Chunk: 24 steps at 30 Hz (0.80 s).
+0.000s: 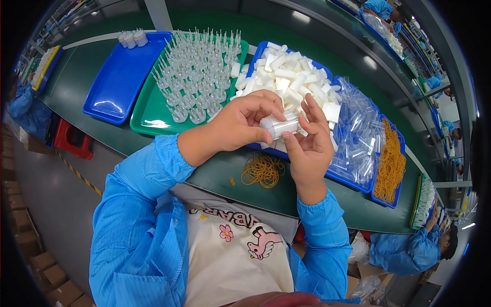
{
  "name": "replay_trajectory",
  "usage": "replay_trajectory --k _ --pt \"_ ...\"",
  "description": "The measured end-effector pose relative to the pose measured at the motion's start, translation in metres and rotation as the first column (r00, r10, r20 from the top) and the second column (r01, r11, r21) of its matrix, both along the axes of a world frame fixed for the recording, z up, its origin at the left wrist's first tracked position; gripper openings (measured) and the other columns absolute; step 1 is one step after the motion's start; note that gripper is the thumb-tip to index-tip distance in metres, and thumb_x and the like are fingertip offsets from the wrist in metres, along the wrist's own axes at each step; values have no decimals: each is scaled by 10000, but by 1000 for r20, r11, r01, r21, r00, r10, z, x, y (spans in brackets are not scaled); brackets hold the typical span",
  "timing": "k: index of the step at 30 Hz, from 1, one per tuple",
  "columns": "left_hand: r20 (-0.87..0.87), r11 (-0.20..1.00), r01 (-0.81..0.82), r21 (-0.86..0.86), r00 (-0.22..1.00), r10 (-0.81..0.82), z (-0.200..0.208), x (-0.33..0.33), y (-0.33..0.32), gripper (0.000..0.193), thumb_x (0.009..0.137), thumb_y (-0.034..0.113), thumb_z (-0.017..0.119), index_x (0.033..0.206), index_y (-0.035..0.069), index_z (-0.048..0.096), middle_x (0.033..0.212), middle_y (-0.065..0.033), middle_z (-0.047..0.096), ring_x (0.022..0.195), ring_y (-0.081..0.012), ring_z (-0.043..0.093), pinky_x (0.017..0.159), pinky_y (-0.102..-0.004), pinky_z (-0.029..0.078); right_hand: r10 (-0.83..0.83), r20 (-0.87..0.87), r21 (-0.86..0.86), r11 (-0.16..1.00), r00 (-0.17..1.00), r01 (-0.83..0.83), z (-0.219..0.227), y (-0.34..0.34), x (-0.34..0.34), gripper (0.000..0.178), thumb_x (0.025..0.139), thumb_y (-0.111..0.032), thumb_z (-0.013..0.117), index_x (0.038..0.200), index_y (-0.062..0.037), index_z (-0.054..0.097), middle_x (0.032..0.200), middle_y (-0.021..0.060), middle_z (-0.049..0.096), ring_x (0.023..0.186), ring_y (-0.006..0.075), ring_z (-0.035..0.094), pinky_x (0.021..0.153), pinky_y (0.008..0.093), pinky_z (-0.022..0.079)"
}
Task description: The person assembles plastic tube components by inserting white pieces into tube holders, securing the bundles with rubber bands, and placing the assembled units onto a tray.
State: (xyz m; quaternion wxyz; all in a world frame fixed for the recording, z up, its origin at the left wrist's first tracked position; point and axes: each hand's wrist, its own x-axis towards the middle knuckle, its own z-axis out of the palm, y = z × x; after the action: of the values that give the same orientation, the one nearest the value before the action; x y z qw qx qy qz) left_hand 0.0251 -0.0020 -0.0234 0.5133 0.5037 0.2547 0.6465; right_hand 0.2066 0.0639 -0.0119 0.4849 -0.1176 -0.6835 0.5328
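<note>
Over the middle of the table, a clear cylinder with white inside [284, 124] lies tilted between my two hands. My left hand [238, 123] is closed around its left end, thumb below and fingers above. At its right end, my right hand [314, 146] grips with the thumb and curled fingers while the other fingers stick up. Fingers hide part of the cylinder. Just behind the hands, white foam blocks [291, 71] are heaped in a blue tray. Below them, a loose pile of yellow rubber bands [262, 170] lies on the dark green table.
At left, a green tray [153, 124] bears many upright clear stemmed pieces. Beside it, a blue tray [113, 84] carries several white-wrapped cylinders [133, 39]. Rightward are clear plastic sleeves [355, 135] and a tray of rubber bands [389, 163]. Co-workers sit at both sides.
</note>
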Motion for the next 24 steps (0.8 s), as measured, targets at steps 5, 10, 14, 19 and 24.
replay_trajectory --k 5,10,14,19,24 --pt "22 996 39 82 999 -41 -6 -1 6 374 754 29 835 1082 20 658 1200 -55 484 1070 -137 584 887 -275 523 16 -10 -30 999 1000 -16 0 -2 0 372 827 90 699 1159 4 557 1505 253 345 1389 369 391 957 416 574" --pt "5 994 38 106 999 -38 -7 -5 0 347 746 25 840 1047 23 668 1196 -52 481 1072 -127 563 888 -265 509 28 14 -11 1000 999 -28 0 -6 -3 386 830 99 683 1177 -2 548 1497 256 353 1391 369 389 955 410 575" --pt "4 995 36 88 999 -36 -6 -7 -8 331 736 20 846 1022 25 680 1185 -51 485 1065 -126 557 887 -260 497 58 -25 -9 998 998 -58 -1 -11 -6 384 831 103 676 1177 3 544 1492 264 355 1391 369 391 947 403 579" --pt "-15 999 28 27 999 -28 1 0 1 348 688 89 885 980 56 701 1180 -63 490 1069 -146 549 919 -286 473 37 -54 -26 999 998 -38 -2 -3 5 417 824 82 701 1206 1 555 1498 261 359 1385 363 403 959 401 562" --pt "-15 988 -97 117 995 99 -5 -14 -2 336 725 -25 825 1016 73 688 1317 -94 471 1142 -198 566 919 -310 526 -62 47 -42 997 997 64 19 6 6 381 823 4 720 1191 -39 633 1462 147 460 1305 256 500 971 373 528"
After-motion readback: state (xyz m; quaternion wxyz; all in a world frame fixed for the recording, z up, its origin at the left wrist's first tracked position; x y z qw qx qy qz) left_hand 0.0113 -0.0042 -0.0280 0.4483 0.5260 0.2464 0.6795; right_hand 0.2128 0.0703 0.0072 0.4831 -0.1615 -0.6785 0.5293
